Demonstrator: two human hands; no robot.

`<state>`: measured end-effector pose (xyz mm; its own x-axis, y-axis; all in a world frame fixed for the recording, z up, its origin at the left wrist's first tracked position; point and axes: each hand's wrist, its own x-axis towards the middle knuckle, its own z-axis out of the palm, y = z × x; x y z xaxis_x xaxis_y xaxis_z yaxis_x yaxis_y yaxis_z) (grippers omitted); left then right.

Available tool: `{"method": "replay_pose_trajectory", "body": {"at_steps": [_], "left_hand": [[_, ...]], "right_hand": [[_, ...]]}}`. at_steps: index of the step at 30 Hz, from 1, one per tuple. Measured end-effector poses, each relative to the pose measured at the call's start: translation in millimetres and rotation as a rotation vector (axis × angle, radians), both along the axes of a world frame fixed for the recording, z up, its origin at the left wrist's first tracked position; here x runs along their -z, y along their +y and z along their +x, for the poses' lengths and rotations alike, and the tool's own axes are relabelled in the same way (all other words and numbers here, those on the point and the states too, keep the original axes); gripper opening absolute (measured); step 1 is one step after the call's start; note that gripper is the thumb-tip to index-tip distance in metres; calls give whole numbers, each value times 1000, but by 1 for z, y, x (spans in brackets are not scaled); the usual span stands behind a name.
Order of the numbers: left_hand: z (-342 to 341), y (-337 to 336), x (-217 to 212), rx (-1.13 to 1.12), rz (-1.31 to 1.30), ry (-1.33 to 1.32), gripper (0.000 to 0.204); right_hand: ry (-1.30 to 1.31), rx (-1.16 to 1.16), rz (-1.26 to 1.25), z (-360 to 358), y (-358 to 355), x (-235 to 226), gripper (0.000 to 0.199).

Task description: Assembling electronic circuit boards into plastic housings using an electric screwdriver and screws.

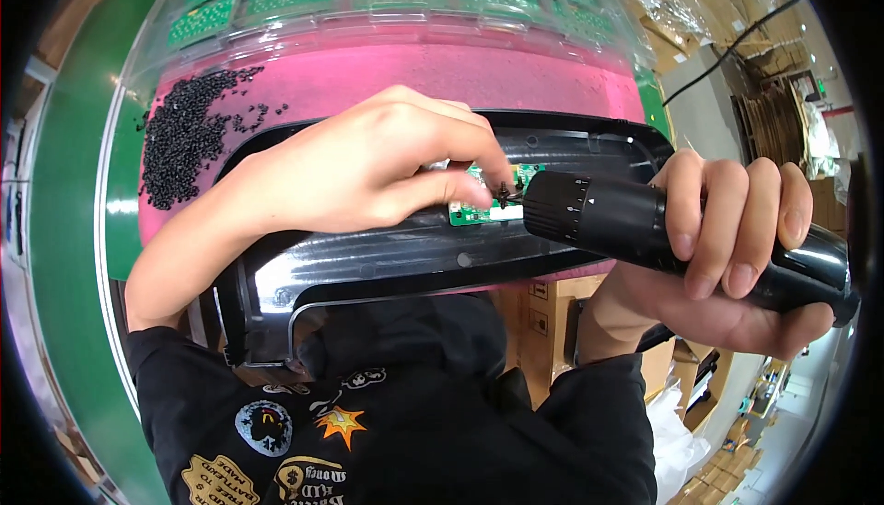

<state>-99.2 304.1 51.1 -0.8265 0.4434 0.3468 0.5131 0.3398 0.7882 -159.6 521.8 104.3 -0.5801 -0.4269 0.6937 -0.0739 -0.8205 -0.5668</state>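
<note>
Black screws (pixel 184 137): loose heap, left of the left hand; tiny, hard, grainy in bulk. I would expect single ones to roll and drop easily; a fingertip pinch suits them.

Pink mat (pixel 387 63): beneath the heap and beyond the left hand; flat, matt.

Left hand (pixel 387 160): thumb and forefinger drawn nearly together, other fingers curled. I read it as pinching a few small dark screws (pixel 503 196) at the driver's tip; exact number I cannot tell.

Clear tray (pixel 396 17): past the left hand, thin shiny plastic, holding rows of green boards.

Black shell (pixel 387 261): long shallow trough under the left hand, glossy, raised rim, round corners. Probably light, stiff and slick; I would take it by the rim.

Circuit board (pixel 468 216): inside the shell, just beneath the left fingertips; flat, rectangular, green. Likely light, rigid and fragile; edges are the place to hold.

Power screwdriver (pixel 599 213): between the hands, nose towards the left fingertips; black cylinder, ribbed collar, smooth barrel. I judge it the heaviest piece, best held round the barrel.

Right hand (pixel 721 229): fingers wrapped firmly round that barrel.
</note>
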Motion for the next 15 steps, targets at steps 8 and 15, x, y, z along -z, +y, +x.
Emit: {"method": "replay_pose_trajectory", "body": {"at_steps": [8, 15], "left_hand": [[1, -3, 4, -163, -347, 186, 27], [0, -1, 3, -171, -398, 175, 20]], "right_hand": [[70, 176, 370, -30, 29, 20, 57], [-11, 275, 416, -30, 27, 27, 59]]}}
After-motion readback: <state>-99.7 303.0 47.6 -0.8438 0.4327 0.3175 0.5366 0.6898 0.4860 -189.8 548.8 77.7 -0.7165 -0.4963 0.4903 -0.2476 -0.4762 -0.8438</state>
